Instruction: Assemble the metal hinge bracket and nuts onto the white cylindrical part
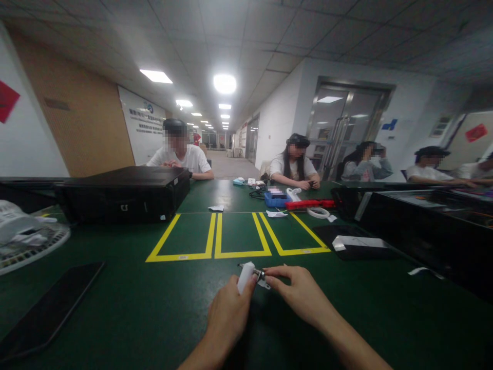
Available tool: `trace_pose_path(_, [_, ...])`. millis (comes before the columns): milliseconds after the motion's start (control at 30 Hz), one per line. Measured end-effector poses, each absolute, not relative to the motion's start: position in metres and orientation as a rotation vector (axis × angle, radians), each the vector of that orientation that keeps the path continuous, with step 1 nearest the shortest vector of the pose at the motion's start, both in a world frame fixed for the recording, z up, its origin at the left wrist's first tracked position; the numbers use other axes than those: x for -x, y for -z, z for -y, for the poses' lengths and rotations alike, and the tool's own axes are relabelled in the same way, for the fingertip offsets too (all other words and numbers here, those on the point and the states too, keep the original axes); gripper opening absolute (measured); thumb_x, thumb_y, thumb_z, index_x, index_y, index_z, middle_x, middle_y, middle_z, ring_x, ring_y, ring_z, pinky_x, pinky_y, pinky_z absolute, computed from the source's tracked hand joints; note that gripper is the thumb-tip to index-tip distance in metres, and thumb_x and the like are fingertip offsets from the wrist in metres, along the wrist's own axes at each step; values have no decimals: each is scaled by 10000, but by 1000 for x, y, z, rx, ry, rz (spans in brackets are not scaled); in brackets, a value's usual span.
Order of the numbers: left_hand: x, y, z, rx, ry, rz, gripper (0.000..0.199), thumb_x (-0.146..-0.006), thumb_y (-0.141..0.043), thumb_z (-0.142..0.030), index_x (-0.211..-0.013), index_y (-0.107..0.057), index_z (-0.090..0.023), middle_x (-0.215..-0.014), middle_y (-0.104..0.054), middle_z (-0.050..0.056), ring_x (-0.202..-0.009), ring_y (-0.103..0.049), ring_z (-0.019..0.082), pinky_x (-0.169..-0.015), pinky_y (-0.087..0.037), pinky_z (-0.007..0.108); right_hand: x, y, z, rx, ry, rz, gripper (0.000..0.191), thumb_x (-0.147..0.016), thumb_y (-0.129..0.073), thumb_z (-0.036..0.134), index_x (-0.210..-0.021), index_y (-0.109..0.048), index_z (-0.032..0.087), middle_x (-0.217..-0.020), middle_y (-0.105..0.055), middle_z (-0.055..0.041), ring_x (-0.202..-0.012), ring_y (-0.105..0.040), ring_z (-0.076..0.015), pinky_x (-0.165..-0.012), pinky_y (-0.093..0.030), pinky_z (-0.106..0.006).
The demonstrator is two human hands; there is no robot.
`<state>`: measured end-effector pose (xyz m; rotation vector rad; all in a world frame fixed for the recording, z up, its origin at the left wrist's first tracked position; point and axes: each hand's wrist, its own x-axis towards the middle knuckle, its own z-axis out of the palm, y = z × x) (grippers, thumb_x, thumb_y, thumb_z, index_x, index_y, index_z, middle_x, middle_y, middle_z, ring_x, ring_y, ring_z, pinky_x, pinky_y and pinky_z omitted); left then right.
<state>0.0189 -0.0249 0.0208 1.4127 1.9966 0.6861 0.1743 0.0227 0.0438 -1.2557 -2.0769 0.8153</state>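
Low in the head view, my left hand (231, 313) grips a small white plastic piece (245, 277) upright in its fingers. A short metal part (259, 275) sticks out from that piece. My right hand (296, 293) reaches in from the right, its thumb and fingertips pinching the metal end. A small pale tag (264, 283) hangs just beneath. Both hands are raised a little above the green table mat (185, 303). The exact shape of the metal part is too small to tell.
Yellow tape rectangles (239, 236) mark the mat ahead. A black phone (50, 308) lies to my left, beside a black case (123, 195). Black equipment (423, 226) stands right. Across the table, several seated people (295, 167) sit near a blue tray (275, 199).
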Motion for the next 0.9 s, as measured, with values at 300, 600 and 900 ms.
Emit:
trace_pose_path(300, [-20, -20, 27, -1470, -652, -2026, 437, -856, -313, -558, -862, -571, -206, -858, -696, 92, -837, -640, 265, -625, -361, 295, -170, -44, -19, 1215, -820, 2102, 190, -818, -575, 292, -850, -747, 217, -942, -710, -39, -936, -631, -258, -1037, -280, -405])
trace_pose_path(600, [-20, -25, 27, -1439, -678, -2002, 515, -763, -394, -683, -838, -588, -212, -838, -694, 83, -819, -633, 280, -608, -352, 302, -172, -54, -16, 1368, -943, 1973, 138, -728, -658, 273, -794, -740, 182, -848, -712, -30, -864, -639, -240, -765, -456, -283])
trace_pose_path(900, [-19, -20, 25, -1474, -705, -1990, 448, -818, -358, -607, -801, -567, -210, -796, -686, 74, -771, -633, 253, -592, -343, 285, -167, -48, -13, 1336, -664, 2117, 131, -801, -608, 190, -824, -732, 224, -929, -709, -45, -929, -633, -273, -1054, -274, -471])
